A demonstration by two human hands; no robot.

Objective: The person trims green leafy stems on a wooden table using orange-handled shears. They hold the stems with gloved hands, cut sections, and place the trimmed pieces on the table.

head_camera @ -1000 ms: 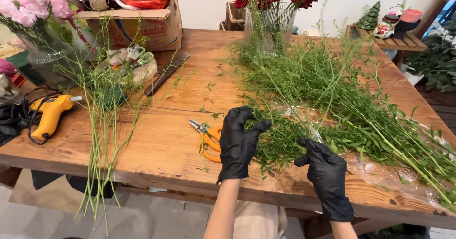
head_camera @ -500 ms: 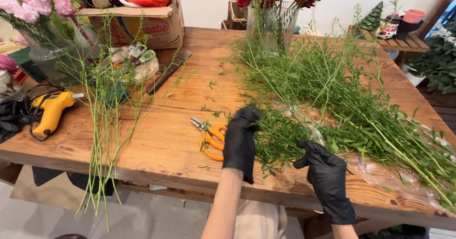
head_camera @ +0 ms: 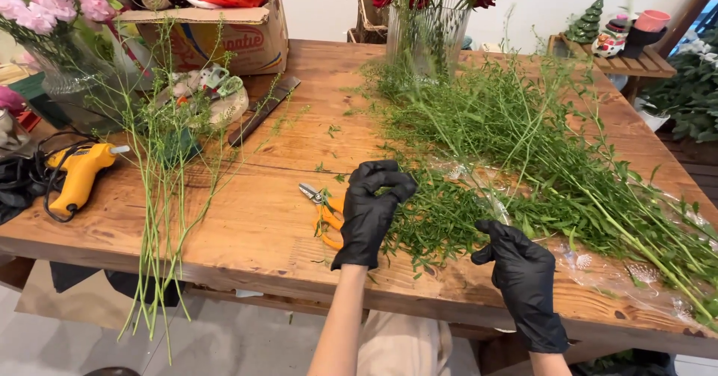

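Head view: the black-gloved left hand (head_camera: 372,211) pinches a thin green leafy sprig (head_camera: 383,190) between curled fingertips, above orange-handled scissors (head_camera: 325,213) lying on the brown wooden desk (head_camera: 254,226). The black-gloved right hand (head_camera: 523,275) hangs loosely curled, grasping nothing, beside the spread pile of green stems (head_camera: 523,159).

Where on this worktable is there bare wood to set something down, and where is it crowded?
Free: the wood between the stripped stems and the orange snips, running up toward the cardboard box; also the near edge of the table by the left hand. Crowded: the right half under the loose greenery, and the left corner with the glue gun.
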